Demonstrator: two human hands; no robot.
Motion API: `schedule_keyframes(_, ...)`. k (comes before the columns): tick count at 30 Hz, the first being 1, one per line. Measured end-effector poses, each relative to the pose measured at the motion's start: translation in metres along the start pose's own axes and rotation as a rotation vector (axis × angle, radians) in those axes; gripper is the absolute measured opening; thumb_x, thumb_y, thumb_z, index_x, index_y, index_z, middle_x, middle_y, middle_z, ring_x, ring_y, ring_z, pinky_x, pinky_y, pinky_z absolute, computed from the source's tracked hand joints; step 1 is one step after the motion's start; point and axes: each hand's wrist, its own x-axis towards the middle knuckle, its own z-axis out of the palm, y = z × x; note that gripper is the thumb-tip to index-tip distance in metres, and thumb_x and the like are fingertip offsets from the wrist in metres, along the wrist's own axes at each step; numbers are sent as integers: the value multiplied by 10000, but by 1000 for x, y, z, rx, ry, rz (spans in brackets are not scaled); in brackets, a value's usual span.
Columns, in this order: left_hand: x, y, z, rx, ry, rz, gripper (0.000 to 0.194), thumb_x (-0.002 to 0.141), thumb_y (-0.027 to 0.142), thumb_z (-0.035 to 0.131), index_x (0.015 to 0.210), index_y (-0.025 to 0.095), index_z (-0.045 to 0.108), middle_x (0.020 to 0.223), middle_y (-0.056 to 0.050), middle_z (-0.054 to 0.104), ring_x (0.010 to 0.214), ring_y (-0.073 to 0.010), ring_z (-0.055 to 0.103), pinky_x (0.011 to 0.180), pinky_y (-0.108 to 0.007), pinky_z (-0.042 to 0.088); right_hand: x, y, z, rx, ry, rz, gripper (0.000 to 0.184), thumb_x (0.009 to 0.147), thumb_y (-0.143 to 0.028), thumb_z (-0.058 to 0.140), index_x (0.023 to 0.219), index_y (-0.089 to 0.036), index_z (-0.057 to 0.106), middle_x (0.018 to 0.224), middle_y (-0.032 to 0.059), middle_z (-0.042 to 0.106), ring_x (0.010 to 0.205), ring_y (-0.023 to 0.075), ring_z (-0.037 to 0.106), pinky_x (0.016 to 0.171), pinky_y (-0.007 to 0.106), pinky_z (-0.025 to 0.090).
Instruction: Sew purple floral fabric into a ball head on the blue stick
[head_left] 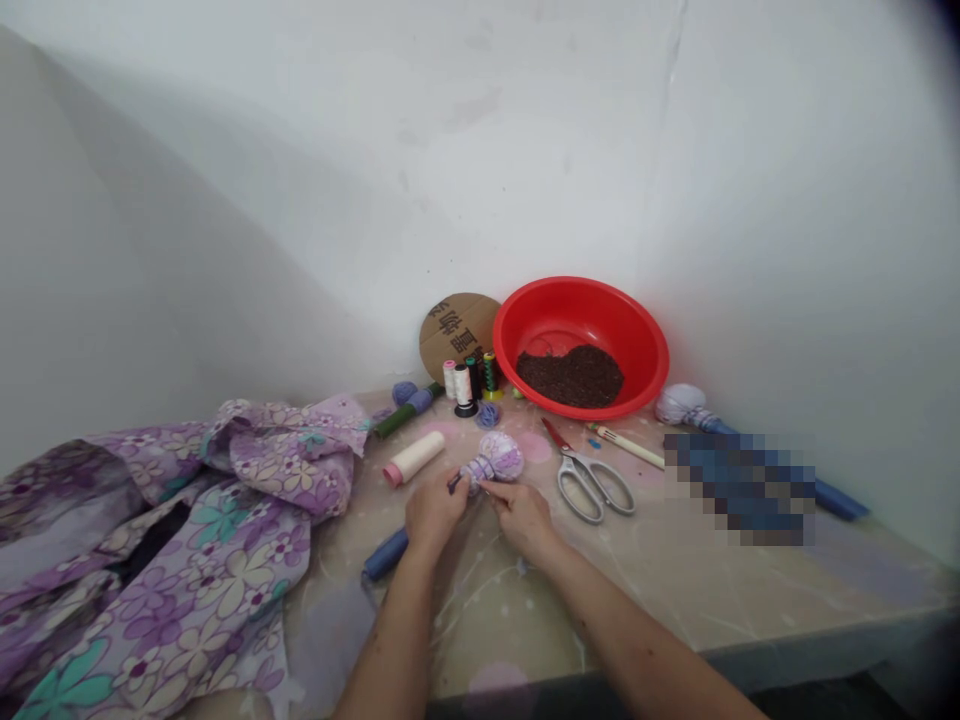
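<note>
A stick with a round cloth head [501, 456] lies on the table in front of me. The head is white and purple, and thread is wound about its neck. My left hand [435, 515] is closed around the stick just below the neck; the blue handle [386, 556] sticks out past my wrist. My right hand [525, 515] is at the other side of the neck, thumb and forefinger pinched together. What lies between those fingertips is too small to make out. Grey-handled scissors [592, 485] lie right of my right hand.
Behind stand a red basin [652, 365] with dark grains [574, 375], thread spools [463, 390] and a cardboard disc [450, 330]. A cream roll [415, 458] lies by my left hand. Flowered cloth [240, 540] covers the left. Rightward are a pen [630, 446] and another cloth-headed stick [682, 404].
</note>
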Motion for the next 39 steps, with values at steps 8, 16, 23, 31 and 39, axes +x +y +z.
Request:
schedule_keyframes(8, 0, 0, 1, 1, 6, -7, 393, 793, 460, 356, 1030, 259, 595, 1002, -52, 637, 947, -188, 551, 800, -253, 374, 0, -2, 3, -53, 47, -50, 337, 768, -229, 419, 1040, -326, 592, 950, 12, 658, 847, 188, 604, 717, 280, 444)
schedule_keyframes(16, 0, 0, 2, 16, 8, -1, 371, 801, 447, 351, 1027, 278, 593, 977, -43, 645, 930, -179, 560, 775, -245, 379, -2, -6, 8, -42, 94, -56, 340, 768, -216, 420, 1050, -298, 591, 914, 18, 667, 798, 174, 608, 683, 254, 439)
schedule_keyframes(23, 0, -2, 4, 16, 11, 6, 383, 800, 462, 342, 1005, 274, 604, 946, -45, 654, 899, -182, 571, 733, -244, 388, -2, -7, 9, -39, 110, -45, 318, 779, -213, 406, 1042, -275, 574, 899, 22, 661, 784, 171, 600, 669, 253, 422)
schedule_keyframes(31, 0, 1, 1, 11, -12, -11, 387, 795, 460, 343, 1016, 274, 600, 956, -48, 653, 905, -186, 572, 738, -243, 390, 0, -10, 12, -57, 99, -13, 239, 787, -228, 413, 958, -227, 580, 828, 37, 662, 759, 186, 601, 618, 242, 391)
schedule_keyframes(39, -1, 0, 1, 23, -2, -8, 375, 794, 456, 352, 1022, 289, 599, 968, -40, 650, 916, -190, 568, 745, -252, 389, 2, -9, 13, -29, 103, 0, 210, 786, -234, 424, 908, -213, 594, 818, 36, 659, 759, 172, 592, 616, 231, 377)
